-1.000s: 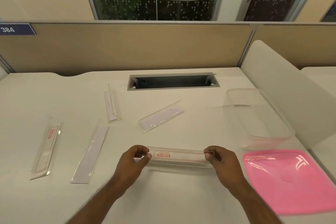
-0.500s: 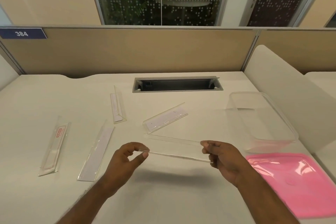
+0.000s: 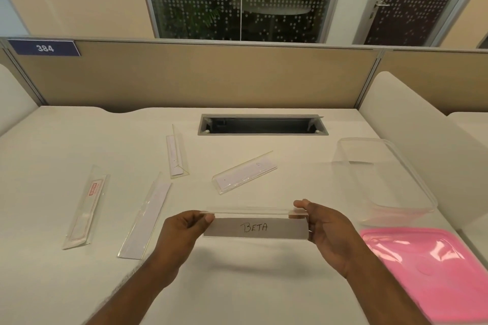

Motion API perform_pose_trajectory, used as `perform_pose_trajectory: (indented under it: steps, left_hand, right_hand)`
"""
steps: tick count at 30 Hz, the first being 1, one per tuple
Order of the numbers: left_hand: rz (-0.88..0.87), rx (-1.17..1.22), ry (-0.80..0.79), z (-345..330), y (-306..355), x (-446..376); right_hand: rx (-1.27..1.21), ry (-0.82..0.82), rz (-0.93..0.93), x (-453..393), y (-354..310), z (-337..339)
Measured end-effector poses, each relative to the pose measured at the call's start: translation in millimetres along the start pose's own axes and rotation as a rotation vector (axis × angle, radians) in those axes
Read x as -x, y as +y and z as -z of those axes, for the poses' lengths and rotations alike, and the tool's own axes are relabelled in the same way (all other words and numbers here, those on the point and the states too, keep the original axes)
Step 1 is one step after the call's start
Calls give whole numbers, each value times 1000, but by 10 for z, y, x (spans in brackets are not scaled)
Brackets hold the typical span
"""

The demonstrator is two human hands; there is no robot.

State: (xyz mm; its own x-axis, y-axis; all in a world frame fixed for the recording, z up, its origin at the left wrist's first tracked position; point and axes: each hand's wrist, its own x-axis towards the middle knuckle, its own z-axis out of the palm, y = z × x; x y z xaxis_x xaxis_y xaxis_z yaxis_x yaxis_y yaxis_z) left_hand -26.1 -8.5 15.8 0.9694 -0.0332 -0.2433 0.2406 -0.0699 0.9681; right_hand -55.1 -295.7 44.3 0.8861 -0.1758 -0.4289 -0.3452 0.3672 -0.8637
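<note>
Well, seen from my head: my left hand (image 3: 182,232) pinches the left end of the holder (image 3: 255,227), and my right hand (image 3: 327,229) grips its right end, fingers curled round it. It hangs level above the table (image 3: 52,153), its BETA card facing me. Four spare holders (image 3: 244,173) lie beyond, mostly leftward. A tub (image 3: 383,179) and a pink lid (image 3: 435,272) sit at my right.
</note>
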Motion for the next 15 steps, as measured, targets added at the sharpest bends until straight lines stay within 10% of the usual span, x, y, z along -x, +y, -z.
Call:
perform_pose_trajectory:
  steps: [15]
  left_hand:
    - [110, 117, 52, 14, 183, -38]
  right_hand:
    - [191, -19, 197, 66, -50, -57]
